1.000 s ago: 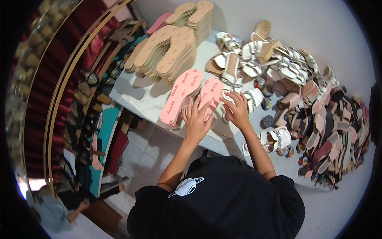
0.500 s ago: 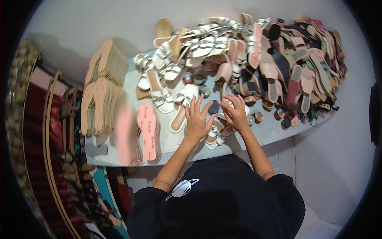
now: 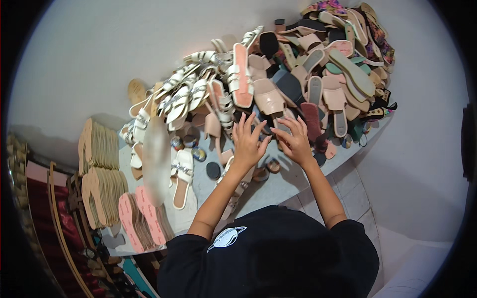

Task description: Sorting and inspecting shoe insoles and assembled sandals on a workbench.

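— Sandals [image 3: 278, 89] in a big loose heap fill the far right of the table [image 3: 293, 181], and both hands sit at its near edge. A second ago they were pressed on the pink insoles [image 3: 141, 223] at the other end.

— So the work has moved across?

— Seems so – the view swung from the insole stacks to the heap, and the pink stack now lies well off to the left, untouched. I'd judge sorting through the pile is what's in hand now.

— Holding anything?

— Left hand [image 3: 247, 141] is spread, fingers fanned, resting against dark and beige sandals at the heap's foot; right hand [image 3: 296, 141] is likewise splayed just beside it. Neither has closed on a shoe, though what the fingertips touch underneath I can't tell.

— And around them?

— White strappy sandals [image 3: 184, 171] lie left of the hands, tan insole stacks [image 3: 102, 169] beyond those, small round pieces [image 3: 212, 170] scattered between. Pale grey tabletop, plain white wall [image 3: 99, 59] behind, tiled floor [image 3: 348, 193] to the right, a dark red rack [image 3: 44, 223] at the left edge
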Demonstrator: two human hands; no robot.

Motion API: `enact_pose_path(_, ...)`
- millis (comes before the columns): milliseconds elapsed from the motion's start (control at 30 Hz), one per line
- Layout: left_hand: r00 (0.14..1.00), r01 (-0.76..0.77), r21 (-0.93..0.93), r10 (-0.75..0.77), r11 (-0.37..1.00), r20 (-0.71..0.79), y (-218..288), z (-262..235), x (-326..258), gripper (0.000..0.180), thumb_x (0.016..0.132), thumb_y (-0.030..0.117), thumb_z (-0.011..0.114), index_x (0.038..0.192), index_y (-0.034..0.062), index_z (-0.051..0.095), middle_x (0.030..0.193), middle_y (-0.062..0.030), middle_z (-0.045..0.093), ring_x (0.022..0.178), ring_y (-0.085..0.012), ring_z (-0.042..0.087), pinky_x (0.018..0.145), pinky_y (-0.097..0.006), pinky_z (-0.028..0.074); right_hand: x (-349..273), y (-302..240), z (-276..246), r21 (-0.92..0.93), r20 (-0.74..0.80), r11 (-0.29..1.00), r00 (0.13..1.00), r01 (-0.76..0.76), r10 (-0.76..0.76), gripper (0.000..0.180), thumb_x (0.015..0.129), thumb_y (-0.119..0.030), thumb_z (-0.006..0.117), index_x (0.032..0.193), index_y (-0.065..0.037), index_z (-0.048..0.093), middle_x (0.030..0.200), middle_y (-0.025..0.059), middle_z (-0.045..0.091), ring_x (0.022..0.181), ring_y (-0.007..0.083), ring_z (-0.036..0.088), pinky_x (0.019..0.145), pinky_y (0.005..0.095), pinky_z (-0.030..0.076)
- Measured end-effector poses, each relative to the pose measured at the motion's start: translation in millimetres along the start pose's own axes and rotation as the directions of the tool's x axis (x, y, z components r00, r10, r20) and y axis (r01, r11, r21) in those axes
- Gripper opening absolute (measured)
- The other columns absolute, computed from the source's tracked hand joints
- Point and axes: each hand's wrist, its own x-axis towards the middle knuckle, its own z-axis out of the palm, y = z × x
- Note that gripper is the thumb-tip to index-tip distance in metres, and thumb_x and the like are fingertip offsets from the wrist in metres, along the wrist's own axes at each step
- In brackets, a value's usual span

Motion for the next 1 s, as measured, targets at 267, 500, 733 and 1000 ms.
enact_pose_path(267, 0.996, -0.076, -0.042, 0.074, 0.996, -0.052, 20, 72, 80, 0.045, 0.076, 0.025, 0.067, 0.118, 0.0119, 0.055, 0.136, -0.0142, 0.039, 0.129, -0.0386, 0.029, 0.102, -0.056, 0.02, 29, 86, -47, -0.108, -0.009, 0.994, 1.0, 0.02, -0.021, 0.034, 0.072, -0.01, 0.065, 0.106, -0.019, 0.064, 0.122, 0.0028, 0.052, 0.121, 0.0254, 0.044, 0.103, 0.0522, 0.026)
enact_pose_path(500, 0.994, -0.081, -0.001, 0.081, 0.997, -0.069, 16, 126, 148, 0.049, 0.077, 0.022, 0.066, 0.122, 0.0112, 0.052, 0.135, -0.0149, 0.039, 0.13, -0.0381, 0.029, 0.101, -0.057, 0.022, 68, 169, -50, -0.181, 0.075, 0.975, 0.99, 0.132, -0.12, 0.034, 0.072, -0.013, 0.066, 0.105, -0.019, 0.062, 0.121, 0.0024, 0.053, 0.12, 0.0249, 0.044, 0.102, 0.0528, 0.026)
enact_pose_path(733, 0.993, -0.022, 0.08, 0.031, 0.997, -0.111, -8, 169, 216, 0.065, 0.075, 0.023, 0.067, 0.133, 0.0099, 0.041, 0.139, -0.0183, 0.033, 0.132, -0.0399, 0.025, 0.102, -0.06, 0.021, 156, 249, -22, -0.401, 0.136, 0.883, 0.969, 0.244, -0.206, 0.029, 0.069, -0.014, 0.066, 0.098, -0.018, 0.065, 0.107, 0.0009, 0.058, 0.115, 0.0195, 0.048, 0.099, 0.0504, 0.029)
enact_pose_path(1000, 0.998, 0.03, 0.29, -0.011, 0.956, -0.067, -38, 203, 253, 0.08, 0.072, 0.02, 0.065, 0.142, 0.0083, 0.027, 0.148, -0.0253, 0.012, 0.137, -0.0436, 0.009, 0.099, -0.07, 0.009, 227, 300, 54, -0.598, 0.604, 0.783, 0.739, 0.172, 0.299, 0.02, 0.084, -0.016, 0.053, 0.095, -0.017, 0.069, 0.09, 0.004, 0.07, 0.084, 0.019, 0.066, 0.087, 0.044, 0.032)
